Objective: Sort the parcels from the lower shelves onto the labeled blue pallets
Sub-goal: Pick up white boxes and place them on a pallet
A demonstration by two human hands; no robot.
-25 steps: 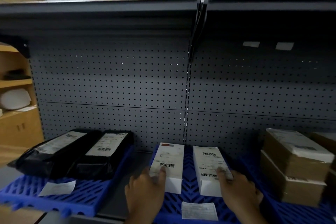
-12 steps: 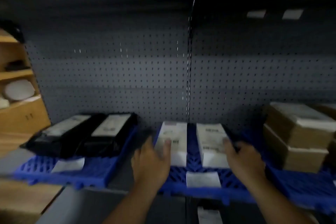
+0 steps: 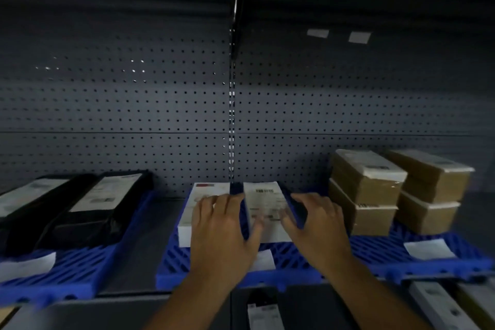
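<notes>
Head view, left to right: a blue pallet (image 3: 67,273) sits on the shelf at the left edge with a white paper label (image 3: 25,265) at its front; two black parcels (image 3: 80,211) lie side by side on it, each with a white shipping slip on top; a bare strip of grey shelf (image 3: 144,244) separates it from the middle pallet (image 3: 171,273); on that pallet lie two white parcels, the left white parcel (image 3: 192,209) and the right white parcel (image 3: 265,206), just beside each other with a narrow gap; the left hand (image 3: 222,233) rests over the left parcel and the gap, its fingers (image 3: 206,211) spread wide and flat, thumb touching the right parcel's lower edge; the right hand (image 3: 318,228) lies at the right parcel's right side, fingers loosely open, blurred, so I cannot tell whether they grip it; further right, a third pallet (image 3: 442,262) carries four brown cardboard boxes (image 3: 396,193) in two stacks of two, with a paper label (image 3: 426,249) in front; the grey pegboard back panel (image 3: 120,104) rises behind everything; more parcels (image 3: 263,316) show dimly on the shelf below.
</notes>
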